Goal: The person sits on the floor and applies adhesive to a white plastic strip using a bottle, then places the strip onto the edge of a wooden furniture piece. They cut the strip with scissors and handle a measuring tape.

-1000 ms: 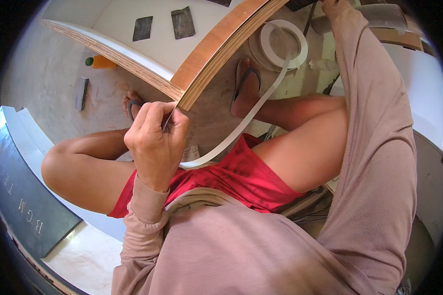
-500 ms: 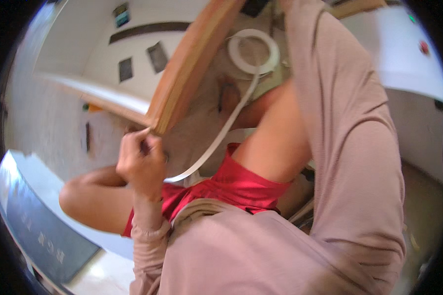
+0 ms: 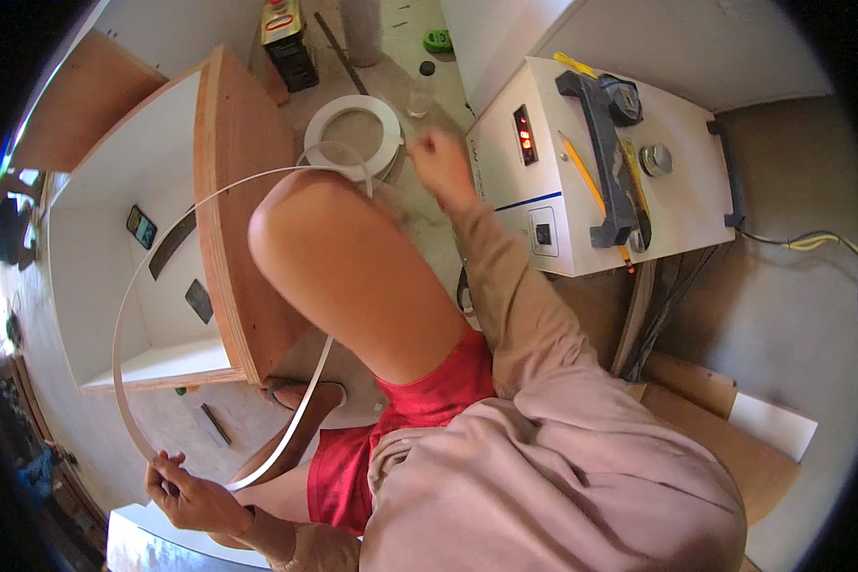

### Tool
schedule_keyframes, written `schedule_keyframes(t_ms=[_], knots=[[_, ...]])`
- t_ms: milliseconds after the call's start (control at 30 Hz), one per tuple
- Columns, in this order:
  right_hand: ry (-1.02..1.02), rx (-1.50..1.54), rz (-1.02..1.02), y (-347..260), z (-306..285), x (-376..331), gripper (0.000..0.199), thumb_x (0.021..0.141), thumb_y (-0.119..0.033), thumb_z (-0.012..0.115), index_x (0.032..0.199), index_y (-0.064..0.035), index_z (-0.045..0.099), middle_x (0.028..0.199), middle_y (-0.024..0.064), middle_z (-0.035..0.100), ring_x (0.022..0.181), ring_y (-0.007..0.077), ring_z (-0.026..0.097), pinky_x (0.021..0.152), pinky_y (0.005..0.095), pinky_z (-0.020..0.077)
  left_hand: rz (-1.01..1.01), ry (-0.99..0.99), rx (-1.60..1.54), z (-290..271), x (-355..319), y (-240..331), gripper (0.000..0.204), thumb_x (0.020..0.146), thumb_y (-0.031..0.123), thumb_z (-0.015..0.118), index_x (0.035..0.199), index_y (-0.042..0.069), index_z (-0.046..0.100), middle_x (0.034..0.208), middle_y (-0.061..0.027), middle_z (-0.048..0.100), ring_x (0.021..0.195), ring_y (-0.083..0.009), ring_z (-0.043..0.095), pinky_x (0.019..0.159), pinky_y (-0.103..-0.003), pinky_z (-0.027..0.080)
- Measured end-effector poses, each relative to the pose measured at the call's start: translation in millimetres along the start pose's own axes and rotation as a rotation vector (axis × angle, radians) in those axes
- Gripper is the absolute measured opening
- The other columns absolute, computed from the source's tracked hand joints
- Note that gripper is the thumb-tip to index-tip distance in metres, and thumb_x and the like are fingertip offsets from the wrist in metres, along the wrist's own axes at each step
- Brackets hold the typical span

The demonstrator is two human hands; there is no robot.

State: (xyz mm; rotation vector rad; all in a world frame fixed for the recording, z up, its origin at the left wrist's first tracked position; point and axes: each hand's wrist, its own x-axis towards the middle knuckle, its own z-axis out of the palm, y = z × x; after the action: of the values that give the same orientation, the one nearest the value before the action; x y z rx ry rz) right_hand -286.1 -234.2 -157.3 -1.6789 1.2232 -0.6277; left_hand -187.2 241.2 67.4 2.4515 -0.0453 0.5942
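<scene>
At the lower left, my left hand [image 3: 195,496] is closed on a long white edge-banding strip [image 3: 119,357]. The strip bows up in a wide loop past the front of an open plywood cabinet [image 3: 243,219], and another length runs from the hand up behind my raised knee. A flat white roll of the banding [image 3: 315,124] lies on the floor beyond the knee. Just right of the roll, my right hand [image 3: 441,170] has its fingers curled in and is slightly blurred. Whatever it may hold is hidden.
A white machine [image 3: 505,162] with a red display stands at right, bearing a pencil [image 3: 582,172] and a tape measure [image 3: 622,100]. Beyond the roll are a clear bottle [image 3: 421,91] and a metal can [image 3: 289,48]. Inside the cabinet lies a phone [image 3: 141,227].
My left hand has left the cabinet corner and now holds the strip out in a loop at lower left. My right hand has come into view beside the roll. The view has shifted right.
</scene>
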Motion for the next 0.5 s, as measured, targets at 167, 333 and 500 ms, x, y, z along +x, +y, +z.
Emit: schedule_keyframes(t_ms=[167, 333, 500], knots=[[-0.311, -0.734, 0.158, 151.5, -30.5, -151.7, 0.034, 0.092, -0.023, 0.069, 0.11, 0.0057, 0.069, 0.119, 0.0336, 0.066, 0.117, 0.0499, 0.064, 0.097, 0.0544, 0.055, 0.008, 0.011, 0.076, -5.3, 3.1, 17.7, 0.032, 0.11, 0.026, 0.065, 0.109, -0.004, 0.074, 0.092, -0.0105, 0.076, 0.085, -0.0182, 0.071, 0.078, -0.031, 0.056], [-0.17, -1.018, 0.363, 243.0, -42.5, -212.6, 0.039, 0.087, -0.021, 0.075, 0.115, 0.0066, 0.068, 0.126, 0.0323, 0.064, 0.126, 0.0454, 0.063, 0.105, 0.0544, 0.0541, 0.115, -0.066, 0.017, 13.7, 18.6, 52.8, 0.033, 0.112, 0.026, 0.061, 0.114, -0.004, 0.074, 0.097, -0.0122, 0.077, 0.09, -0.0203, 0.074, 0.082, -0.032, 0.058], [-0.184, -0.743, 0.304, 282.2, -45.3, -209.2, 0.044, 0.085, -0.022, 0.075, 0.117, 0.0079, 0.07, 0.111, 0.0276, 0.075, 0.102, 0.0414, 0.075, 0.093, 0.0525, 0.0596, 0.226, -0.169, -0.146, 43.3, 24.3, 97.9, 0.023, 0.109, 0.014, 0.062, 0.117, -0.002, 0.076, 0.1, -0.012, 0.08, 0.089, -0.0192, 0.077, 0.083, -0.032, 0.059]])
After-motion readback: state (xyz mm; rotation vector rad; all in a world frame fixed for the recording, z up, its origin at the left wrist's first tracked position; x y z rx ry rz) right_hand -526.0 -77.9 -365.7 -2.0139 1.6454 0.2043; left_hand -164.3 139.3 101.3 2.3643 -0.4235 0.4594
